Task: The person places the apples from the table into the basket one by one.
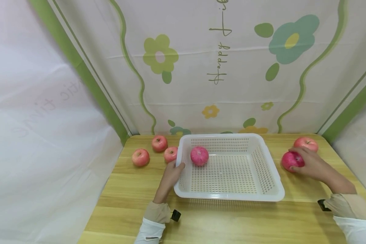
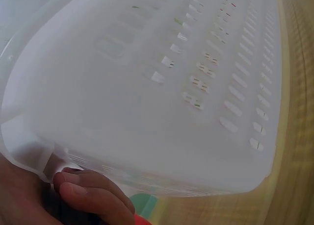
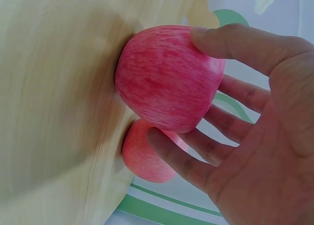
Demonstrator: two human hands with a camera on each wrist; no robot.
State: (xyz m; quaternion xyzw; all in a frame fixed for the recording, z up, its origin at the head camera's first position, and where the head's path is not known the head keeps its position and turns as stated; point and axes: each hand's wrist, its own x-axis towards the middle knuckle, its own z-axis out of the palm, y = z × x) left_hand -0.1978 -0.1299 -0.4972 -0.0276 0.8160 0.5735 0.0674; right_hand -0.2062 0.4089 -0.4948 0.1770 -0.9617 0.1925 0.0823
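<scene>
A white plastic basket [image 1: 228, 195] with slotted walls stands on the table, and one dark pink apple [image 1: 199, 156] lies inside near its left wall. My left hand [image 1: 171, 174] grips the basket's left rim, thumb on top; the left wrist view has its curled fingers [image 2: 98, 193] under the rim. To the right of the basket, my right hand [image 1: 314, 165] holds another dark pink apple [image 3: 167, 78] between thumb and fingers. This apple sits low at the tabletop. Just behind it is a lighter red apple [image 1: 306, 144], partly covered by the hand.
Left of the basket, three light red apples rest on the wooden table [image 1: 125, 203]: a front one [image 1: 140, 157], a back one [image 1: 159, 143] and one beside the basket wall [image 1: 170, 154]. A printed curtain [image 1: 189, 88] hangs along the table's back edge.
</scene>
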